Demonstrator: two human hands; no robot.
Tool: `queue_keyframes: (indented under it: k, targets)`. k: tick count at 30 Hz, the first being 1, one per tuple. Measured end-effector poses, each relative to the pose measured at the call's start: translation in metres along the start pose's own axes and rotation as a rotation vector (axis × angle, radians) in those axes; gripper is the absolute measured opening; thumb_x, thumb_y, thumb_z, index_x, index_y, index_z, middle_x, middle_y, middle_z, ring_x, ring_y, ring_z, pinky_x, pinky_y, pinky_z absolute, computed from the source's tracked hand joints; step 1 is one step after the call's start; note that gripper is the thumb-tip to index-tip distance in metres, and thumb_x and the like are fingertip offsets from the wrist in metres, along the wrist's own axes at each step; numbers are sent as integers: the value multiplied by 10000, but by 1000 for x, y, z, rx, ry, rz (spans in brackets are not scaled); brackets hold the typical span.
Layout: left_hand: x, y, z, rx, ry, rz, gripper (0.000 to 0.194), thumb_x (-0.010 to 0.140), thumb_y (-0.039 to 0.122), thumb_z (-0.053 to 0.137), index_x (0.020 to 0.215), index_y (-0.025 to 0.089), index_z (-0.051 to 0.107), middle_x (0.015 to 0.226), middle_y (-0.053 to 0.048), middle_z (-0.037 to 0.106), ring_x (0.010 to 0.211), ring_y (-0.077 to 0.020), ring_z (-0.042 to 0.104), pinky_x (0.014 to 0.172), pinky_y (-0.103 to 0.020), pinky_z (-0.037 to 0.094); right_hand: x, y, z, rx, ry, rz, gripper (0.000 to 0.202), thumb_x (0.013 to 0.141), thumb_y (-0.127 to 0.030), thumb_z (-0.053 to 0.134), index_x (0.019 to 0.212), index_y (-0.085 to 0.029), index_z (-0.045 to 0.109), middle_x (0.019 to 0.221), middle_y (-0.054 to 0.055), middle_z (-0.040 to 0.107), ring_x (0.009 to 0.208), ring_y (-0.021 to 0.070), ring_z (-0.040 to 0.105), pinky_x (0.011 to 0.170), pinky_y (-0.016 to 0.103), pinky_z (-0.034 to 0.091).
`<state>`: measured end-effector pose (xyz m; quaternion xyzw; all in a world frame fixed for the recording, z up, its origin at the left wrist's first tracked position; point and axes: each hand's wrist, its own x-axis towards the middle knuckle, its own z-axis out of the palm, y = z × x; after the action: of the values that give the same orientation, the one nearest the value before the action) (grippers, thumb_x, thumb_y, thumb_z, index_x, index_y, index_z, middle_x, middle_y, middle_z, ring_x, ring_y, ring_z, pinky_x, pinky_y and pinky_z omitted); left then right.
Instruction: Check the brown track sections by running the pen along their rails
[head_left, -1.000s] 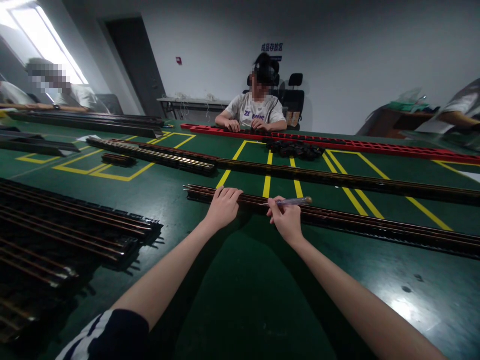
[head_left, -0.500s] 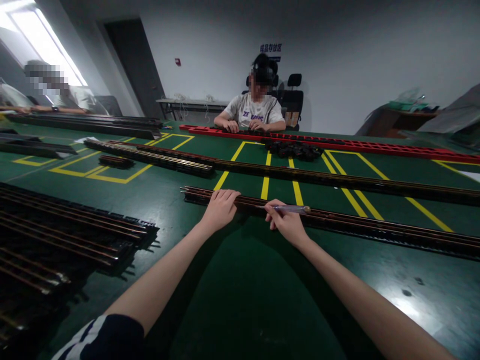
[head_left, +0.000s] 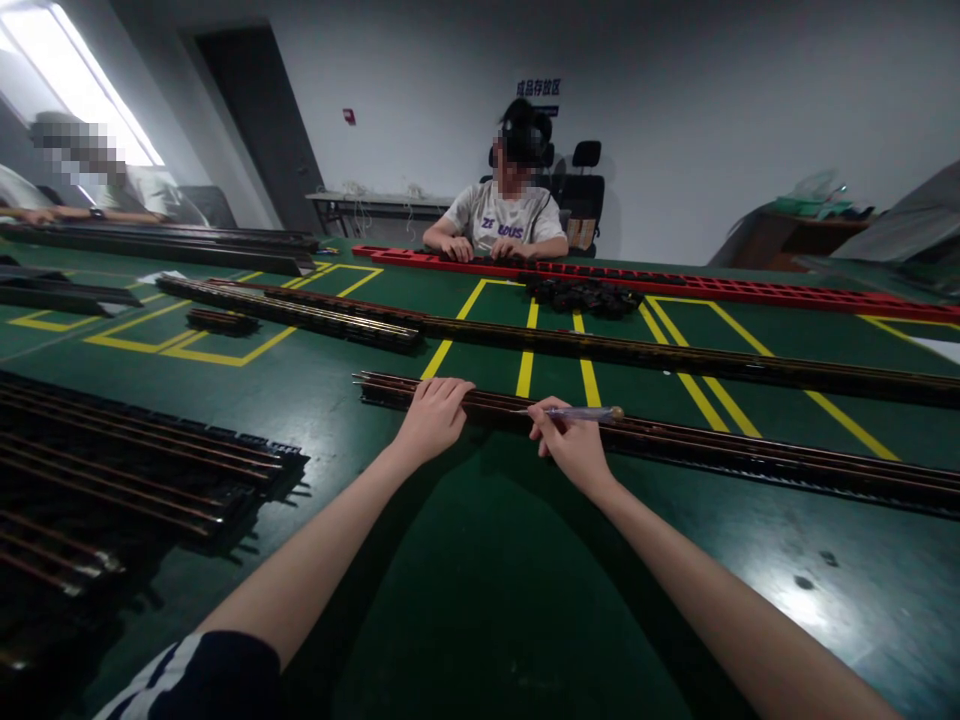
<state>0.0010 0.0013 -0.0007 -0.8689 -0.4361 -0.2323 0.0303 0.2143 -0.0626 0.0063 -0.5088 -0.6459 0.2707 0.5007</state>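
A long black rail (head_left: 750, 454) with thin copper-coloured rods along it lies across the table in front of me. My left hand (head_left: 433, 420) rests over it near its left end, fingers bent across the top and gripping it. Bare rod tips (head_left: 363, 377) stick out past that end. Farther right, my right hand (head_left: 570, 440) is closed around a screwdriver (head_left: 581, 413) with a clear handle. The handle points right, and the thin shaft points left along the rail toward my left hand. Exactly where its tip touches is too small to tell.
More rodded rails (head_left: 150, 430) are stacked at the left. Another long rail (head_left: 675, 358) runs behind mine. Beyond lie a pile of black parts (head_left: 585, 297) and a red frame (head_left: 675, 280), where a co-worker (head_left: 510, 215) sits. Dark channels (head_left: 157, 245) lie at the far left.
The whole view has shifted slightly, so everything sits a little farther left. Both hands keep about the same place on the rail, and the screwdriver stays in my right hand.
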Motion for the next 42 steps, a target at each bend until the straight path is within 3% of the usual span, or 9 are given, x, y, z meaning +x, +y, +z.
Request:
queue_keyframes:
  k: [20, 32, 42]
  targets:
    - [-1, -1, 2, 44, 20, 23, 378, 883, 137, 370, 1216, 152, 548, 1212, -108, 631, 1160, -252, 535, 1038, -439, 356, 0, -4, 0, -79, 142, -38, 511, 873, -622, 463, 616, -189, 554, 504, 9, 595, 361, 99, 541, 355, 206, 416]
    - [1, 5, -3, 67, -26, 38, 462, 839, 73, 362, 1247, 195, 541, 1258, -85, 621, 1198, -247, 523, 1063, -462, 324, 0, -6, 0, -31, 93, -16, 508, 831, -667, 489, 652, -196, 558, 526, 5, 604, 369, 105, 547, 337, 210, 422]
    - [-1, 5, -6, 77, 48, -8, 484, 792, -1, 364, 1162, 213, 592, 1181, -67, 665, 1156, -241, 557, 1062, -481, 329, -1, -3, 0, -38, 44, -39, 473, 862, -615, 494, 704, -179, 590, 556, 16, 622, 385, 110, 560, 344, 208, 432]
